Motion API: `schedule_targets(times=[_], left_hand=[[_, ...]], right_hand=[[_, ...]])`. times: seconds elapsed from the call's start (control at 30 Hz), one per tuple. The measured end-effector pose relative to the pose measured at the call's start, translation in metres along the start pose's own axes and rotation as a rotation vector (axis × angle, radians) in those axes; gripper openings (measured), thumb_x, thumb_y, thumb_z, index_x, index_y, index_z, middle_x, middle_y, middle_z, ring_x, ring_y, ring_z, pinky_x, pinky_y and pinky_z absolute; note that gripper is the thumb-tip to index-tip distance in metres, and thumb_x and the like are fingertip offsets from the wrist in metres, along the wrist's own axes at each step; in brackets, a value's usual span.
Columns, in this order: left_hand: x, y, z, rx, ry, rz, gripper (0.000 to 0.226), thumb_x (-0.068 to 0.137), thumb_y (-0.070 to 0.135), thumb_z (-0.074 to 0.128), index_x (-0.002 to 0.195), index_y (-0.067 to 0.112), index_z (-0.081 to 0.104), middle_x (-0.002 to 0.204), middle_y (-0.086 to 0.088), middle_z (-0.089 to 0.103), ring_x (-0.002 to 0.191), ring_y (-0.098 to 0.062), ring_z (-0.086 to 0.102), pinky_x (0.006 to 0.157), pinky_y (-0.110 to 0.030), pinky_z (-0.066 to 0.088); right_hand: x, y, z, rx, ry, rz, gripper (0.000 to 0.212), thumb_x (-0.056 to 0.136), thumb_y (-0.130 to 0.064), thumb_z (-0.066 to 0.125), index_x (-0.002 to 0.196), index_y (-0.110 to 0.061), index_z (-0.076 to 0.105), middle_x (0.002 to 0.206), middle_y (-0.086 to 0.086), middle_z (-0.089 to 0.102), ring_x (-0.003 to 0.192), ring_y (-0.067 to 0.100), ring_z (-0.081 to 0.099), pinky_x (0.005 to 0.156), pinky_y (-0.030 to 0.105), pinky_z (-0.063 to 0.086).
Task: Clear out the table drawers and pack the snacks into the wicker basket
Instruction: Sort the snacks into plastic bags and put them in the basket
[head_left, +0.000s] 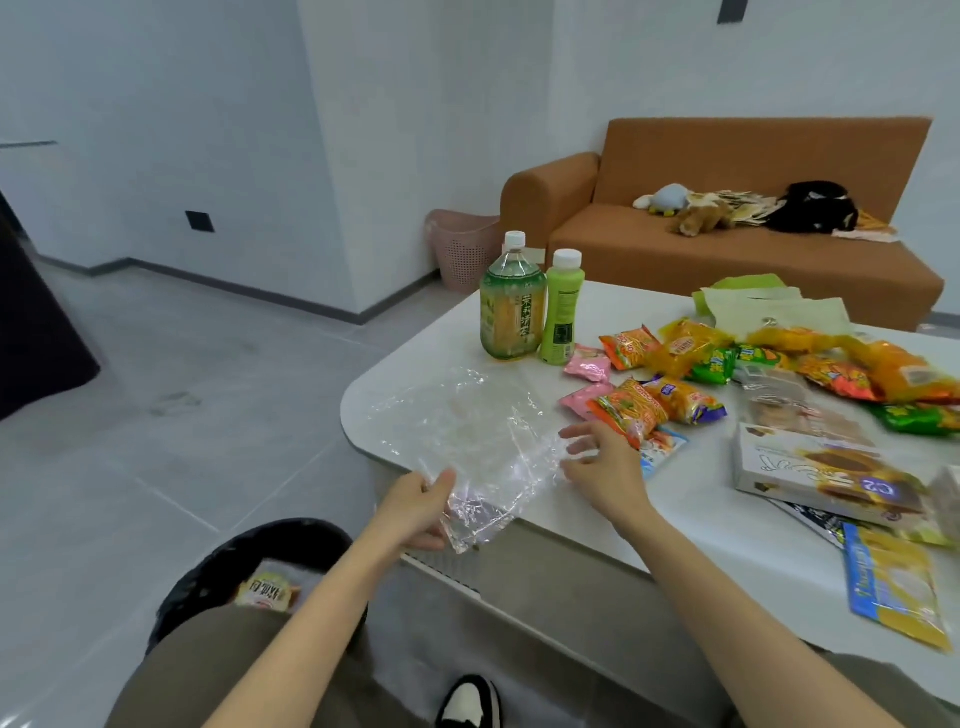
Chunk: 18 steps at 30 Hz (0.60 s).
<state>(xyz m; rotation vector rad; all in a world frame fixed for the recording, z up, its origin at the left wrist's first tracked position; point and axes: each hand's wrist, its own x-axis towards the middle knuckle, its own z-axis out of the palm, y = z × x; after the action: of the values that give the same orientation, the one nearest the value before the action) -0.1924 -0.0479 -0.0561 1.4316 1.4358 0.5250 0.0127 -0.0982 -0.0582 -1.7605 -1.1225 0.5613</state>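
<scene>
A clear plastic bag lies crumpled on the near left corner of the white table. My left hand pinches its near edge, which hangs over the table rim. My right hand hovers at the bag's right side with fingers spread, touching or nearly touching the plastic. Several snack packets in orange, yellow, pink and green are scattered to the right. A white snack box and a blue-and-yellow packet lie at the near right. No wicker basket is in view.
Two green drink bottles stand at the table's far left. A black bin holding a wrapper sits on the floor by my left knee. A pink basket stands by the orange sofa behind the table.
</scene>
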Motion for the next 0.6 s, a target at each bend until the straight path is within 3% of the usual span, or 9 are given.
schedule_targets(times=[0.1,0.2,0.27,0.33,0.4,0.47,0.5,0.53,0.6], left_hand=[[0.001,-0.004,-0.006,0.285,0.008,0.114,0.053,0.097,0.053,0.039,0.077,0.011,0.064,0.073,0.0,0.073,0.058,-0.017,0.064,0.064,-0.032,0.058],[-0.004,0.002,-0.011,0.618,0.321,0.326,0.055,0.094,0.058,0.041,0.065,0.016,0.063,0.058,0.004,0.062,0.057,-0.014,0.058,0.054,-0.027,0.042],[-0.009,0.011,-0.008,0.666,0.509,0.432,0.051,0.093,0.057,0.043,0.063,0.018,0.057,0.059,0.004,0.057,0.06,-0.016,0.055,0.052,-0.027,0.035],[-0.011,0.018,0.0,0.619,0.535,0.541,0.044,0.094,0.052,0.043,0.065,0.021,0.053,0.061,0.007,0.054,0.061,-0.014,0.052,0.051,-0.027,0.032],[-0.008,0.021,0.011,0.586,0.41,0.635,0.035,0.096,0.044,0.044,0.075,0.022,0.06,0.078,0.009,0.059,0.076,-0.013,0.056,0.058,-0.026,0.036],[0.001,0.015,0.023,0.638,0.154,0.658,0.026,0.098,0.039,0.043,0.105,0.029,0.065,0.119,0.009,0.061,0.115,-0.017,0.052,0.091,-0.03,0.041],[0.005,0.011,0.028,0.716,0.025,0.628,0.03,0.1,0.041,0.04,0.121,0.034,0.06,0.14,0.009,0.049,0.134,-0.02,0.038,0.109,-0.037,0.03],[0.009,0.008,0.034,0.784,-0.062,0.582,0.036,0.101,0.044,0.035,0.132,0.039,0.051,0.151,0.012,0.035,0.144,-0.023,0.022,0.117,-0.046,0.014],[0.012,0.006,0.045,0.851,-0.125,0.521,0.04,0.102,0.048,0.025,0.139,0.046,0.04,0.157,0.015,0.021,0.148,-0.028,0.004,0.113,-0.058,-0.005]], right_hand=[[0.006,-0.005,-0.007,0.13,0.14,-0.053,0.028,0.083,0.007,0.061,0.094,-0.018,0.063,0.088,-0.003,0.062,0.08,0.02,0.066,0.071,0.034,0.057],[0.006,-0.014,-0.022,0.389,0.211,-0.049,0.017,0.086,0.003,0.065,0.096,-0.011,0.062,0.094,0.007,0.063,0.072,0.013,0.067,0.062,0.024,0.058],[0.008,-0.016,-0.035,0.416,0.289,-0.066,0.019,0.088,0.001,0.064,0.097,-0.016,0.061,0.099,0.004,0.064,0.081,0.013,0.066,0.061,0.02,0.056],[0.008,-0.016,-0.049,0.442,0.365,-0.08,0.023,0.089,0.0,0.062,0.097,-0.021,0.06,0.102,0.002,0.066,0.09,0.015,0.065,0.062,0.02,0.055],[0.007,-0.017,-0.063,0.479,0.41,-0.099,0.023,0.09,0.001,0.059,0.098,-0.021,0.058,0.104,0.003,0.067,0.091,0.014,0.065,0.059,0.015,0.053],[0.004,-0.017,-0.077,0.48,0.428,-0.124,0.023,0.092,0.002,0.056,0.097,-0.021,0.057,0.104,0.004,0.067,0.094,0.017,0.065,0.058,0.014,0.052],[0.002,-0.017,-0.084,0.487,0.422,-0.135,0.024,0.093,0.003,0.054,0.095,-0.021,0.057,0.104,0.005,0.067,0.095,0.018,0.065,0.06,0.015,0.053],[0.0,-0.016,-0.089,0.497,0.41,-0.143,0.026,0.093,0.004,0.053,0.093,-0.022,0.057,0.104,0.006,0.067,0.095,0.017,0.066,0.061,0.016,0.054],[-0.004,-0.012,-0.101,0.491,0.386,-0.144,0.027,0.094,0.004,0.052,0.093,-0.023,0.056,0.104,0.006,0.067,0.089,0.011,0.067,0.063,0.019,0.055]])
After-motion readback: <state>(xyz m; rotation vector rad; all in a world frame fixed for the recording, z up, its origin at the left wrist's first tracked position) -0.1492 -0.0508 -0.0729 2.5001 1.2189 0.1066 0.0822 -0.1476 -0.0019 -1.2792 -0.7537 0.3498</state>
